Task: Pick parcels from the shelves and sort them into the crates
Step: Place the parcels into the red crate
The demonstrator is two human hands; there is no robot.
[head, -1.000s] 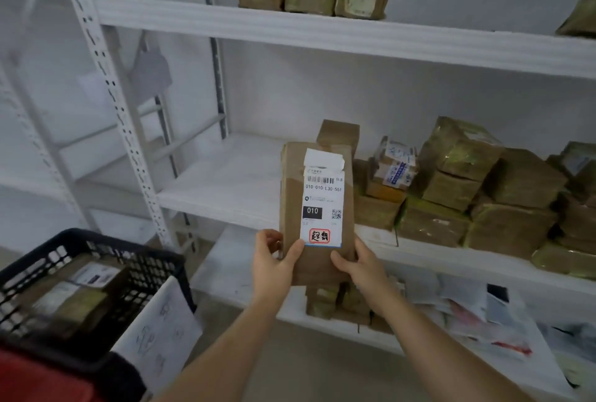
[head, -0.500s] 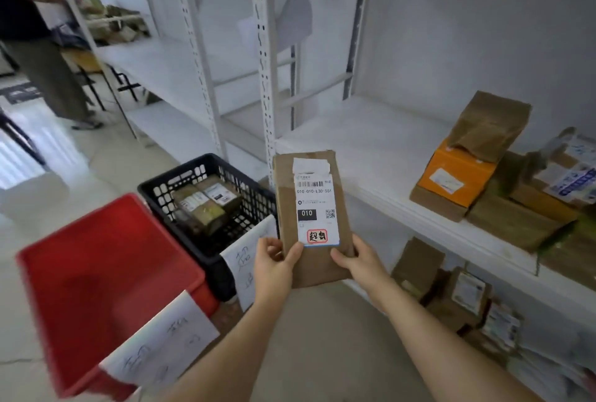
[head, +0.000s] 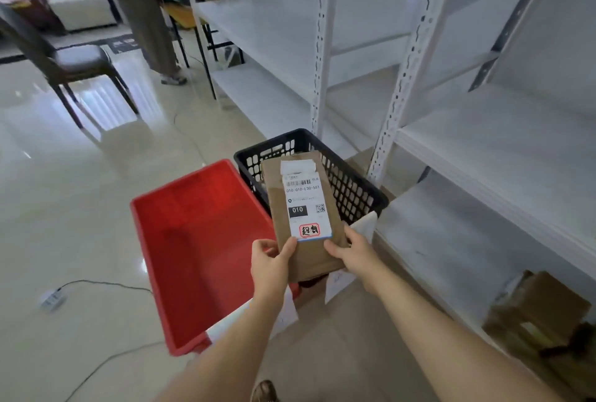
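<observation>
A flat brown cardboard parcel [head: 309,256] with a white shipping label marked 010 is held upright in front of me. My left hand [head: 271,264] grips its lower left corner, thumb on the front. My right hand [head: 353,253] grips its lower right edge. The parcel hangs above the gap between a red crate [head: 193,240] on the floor to the left and a black mesh crate [head: 351,185] behind it. The parcel hides most of the black crate's inside. The red crate's visible floor is bare.
White metal shelving [head: 483,150] runs along the right, with brown parcels [head: 541,321] on its bottom level. Paper tags hang on the crates' fronts. A person [head: 142,14] stands at the far shelves, beside a chair [head: 71,63]. A cable and adapter [head: 53,298] lie on the tiled floor.
My view has swung left and down from the stocked shelves to the crates. Both hands kept their hold, and the parcel now hangs over the crates.
</observation>
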